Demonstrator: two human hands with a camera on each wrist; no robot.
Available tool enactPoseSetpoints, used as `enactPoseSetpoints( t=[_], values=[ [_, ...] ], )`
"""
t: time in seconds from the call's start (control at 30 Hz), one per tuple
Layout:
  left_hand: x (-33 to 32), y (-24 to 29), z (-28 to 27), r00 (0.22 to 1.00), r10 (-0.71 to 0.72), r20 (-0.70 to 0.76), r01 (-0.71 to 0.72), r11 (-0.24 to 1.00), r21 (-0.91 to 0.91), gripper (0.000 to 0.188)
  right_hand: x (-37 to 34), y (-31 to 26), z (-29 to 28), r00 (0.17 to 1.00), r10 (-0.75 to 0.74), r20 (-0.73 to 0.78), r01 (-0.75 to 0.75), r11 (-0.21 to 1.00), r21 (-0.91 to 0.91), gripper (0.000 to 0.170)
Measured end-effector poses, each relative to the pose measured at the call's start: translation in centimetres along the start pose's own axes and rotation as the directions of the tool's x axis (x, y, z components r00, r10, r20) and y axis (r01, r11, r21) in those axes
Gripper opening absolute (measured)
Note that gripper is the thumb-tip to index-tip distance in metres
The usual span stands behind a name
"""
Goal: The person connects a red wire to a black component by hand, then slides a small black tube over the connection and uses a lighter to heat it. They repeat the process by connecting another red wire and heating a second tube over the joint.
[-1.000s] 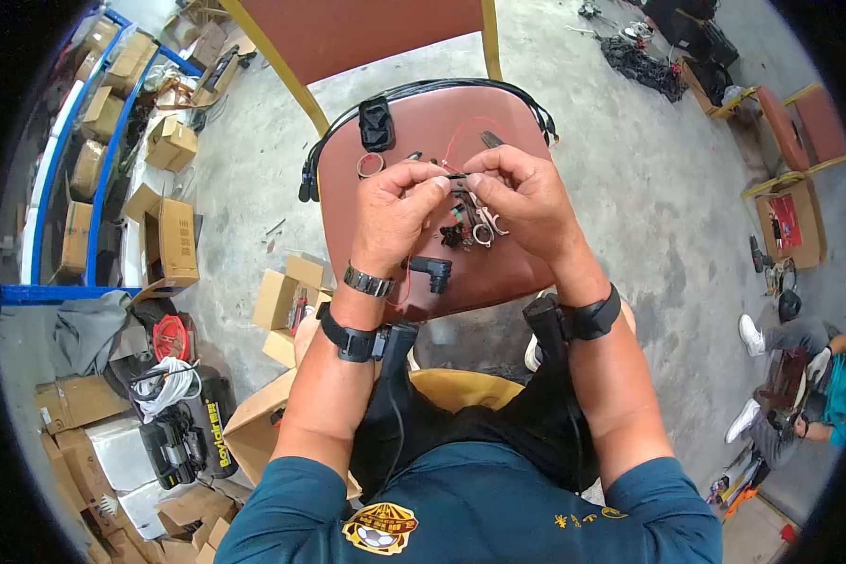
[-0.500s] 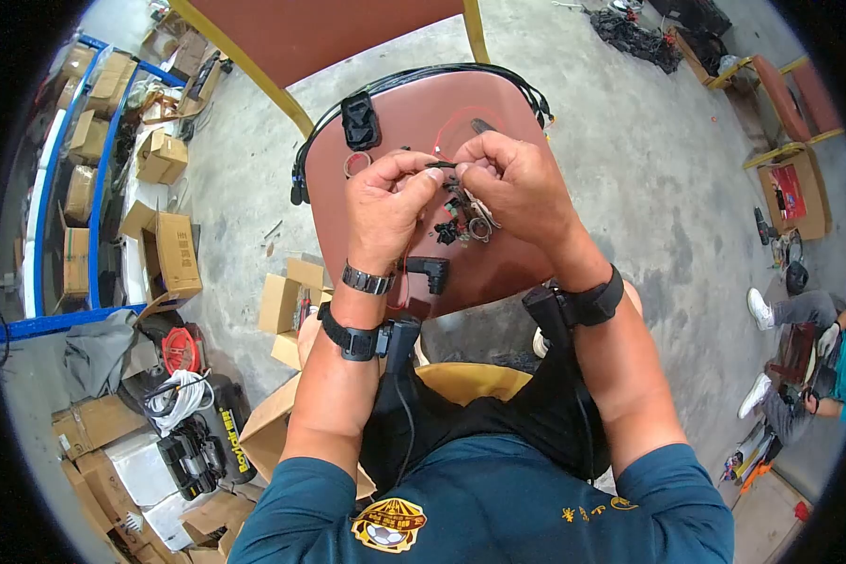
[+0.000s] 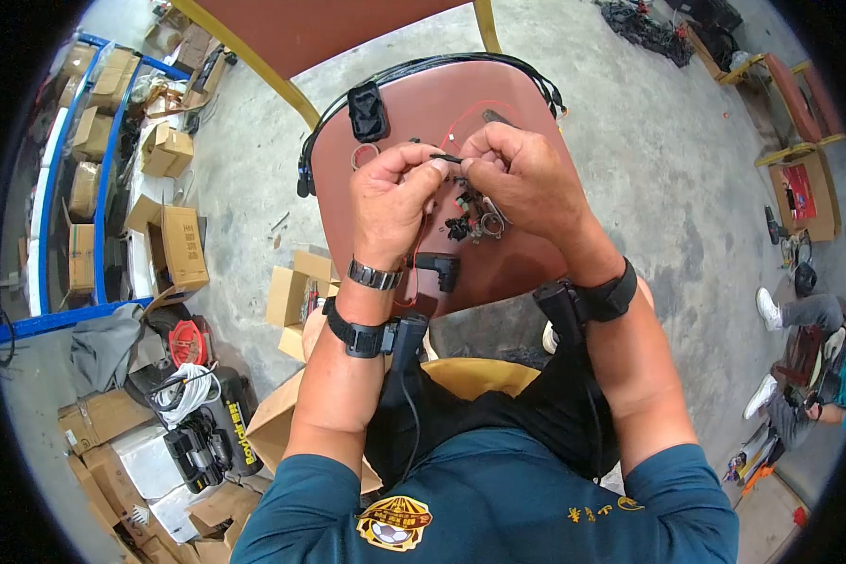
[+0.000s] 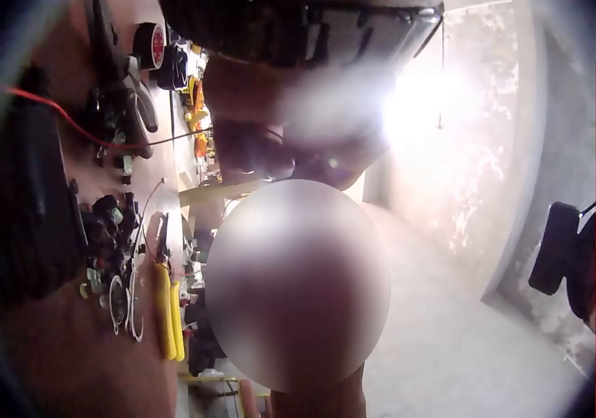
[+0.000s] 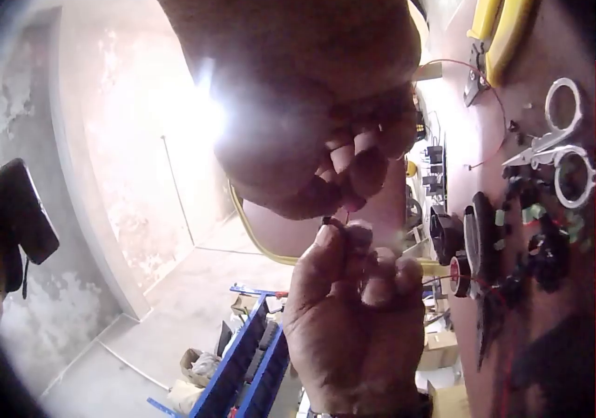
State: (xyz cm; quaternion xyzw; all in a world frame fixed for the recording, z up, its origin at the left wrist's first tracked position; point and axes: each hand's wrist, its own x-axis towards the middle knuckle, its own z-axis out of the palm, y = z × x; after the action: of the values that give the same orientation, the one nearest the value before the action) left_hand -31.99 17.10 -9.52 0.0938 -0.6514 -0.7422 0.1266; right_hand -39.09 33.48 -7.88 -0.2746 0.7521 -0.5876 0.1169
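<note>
Over the chair seat point(image 3: 498, 273), both hands meet fingertip to fingertip around a thin black piece point(image 3: 447, 158). My left hand point(image 3: 390, 202) pinches its left end between thumb and forefinger. The other end is pinched by my right hand point(image 3: 528, 186), whose back faces up. In the right wrist view the black piece point(image 5: 331, 222) shows as a small dark tip between the fingers; what kind of thing it is, I cannot tell. A red wire point(image 3: 416, 249) runs down beside the left hand. Scissors with white handles point(image 5: 563, 148) lie below the hands among small black parts point(image 3: 458, 227).
On the seat also lie a black pistol-shaped tool point(image 3: 439, 270), a tape roll point(image 3: 365, 154), a black case point(image 3: 368, 113) and yellow-handled pliers point(image 5: 503, 27). Black cables point(image 3: 423, 64) line its rear edge. An open carton point(image 3: 291, 296) stands at left; another person point(image 3: 818, 367) sits far right.
My right hand has turned slightly so more of its back shows, and the black piece sits a little farther left. Both hands keep their pinch. The head view has shifted slightly.
</note>
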Motion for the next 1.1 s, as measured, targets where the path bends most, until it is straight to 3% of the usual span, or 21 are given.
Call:
enactPoseSetpoints(
  t=[0.07, 0.17, 0.57, 0.77, 0.97, 1.1],
  values=[
    [0.0, 0.1, 0.0, 1.000, -0.001, 0.003, 0.001, 1.000, -0.001, 0.008, 0.0, 0.3, 0.0, 1.000, -0.027, 0.005, 0.027, 1.000, -0.016, 0.012],
    [0.0, 0.2, -0.1, 0.999, 0.047, 0.019, -0.048, 0.998, 0.032, 0.008, 0.0, 0.8, 0.4, 0.996, 0.068, 0.057, -0.078, 0.978, 0.194, 0.014],
    [-0.1, -0.6, 0.2, 0.997, -0.081, 0.021, 0.082, 0.996, -0.047, 0.009, -0.3, 0.5, 0.4, 1.000, -0.022, -0.011, 0.023, 0.985, 0.173, 0.008],
    [0.2, -0.5, 0.3, 0.993, -0.117, 0.030, 0.119, 0.988, -0.099, 0.009, -0.1, 0.9, 0.2, 0.985, -0.160, -0.060, 0.155, 0.985, -0.076, 0.010],
    [0.3, -0.8, 0.5, 0.992, -0.115, 0.054, 0.125, 0.962, -0.242, 0.007, -0.2, 0.9, 0.5, 0.990, -0.136, -0.034, 0.135, 0.990, -0.029, 0.013],
    [0.5, -1.2, 0.4, 0.994, -0.103, 0.046, 0.110, 0.972, -0.207, 0.006, 0.0, 1.6, 0.4, 0.995, -0.098, 0.019, 0.097, 0.995, 0.013, 0.018]
  ],
)
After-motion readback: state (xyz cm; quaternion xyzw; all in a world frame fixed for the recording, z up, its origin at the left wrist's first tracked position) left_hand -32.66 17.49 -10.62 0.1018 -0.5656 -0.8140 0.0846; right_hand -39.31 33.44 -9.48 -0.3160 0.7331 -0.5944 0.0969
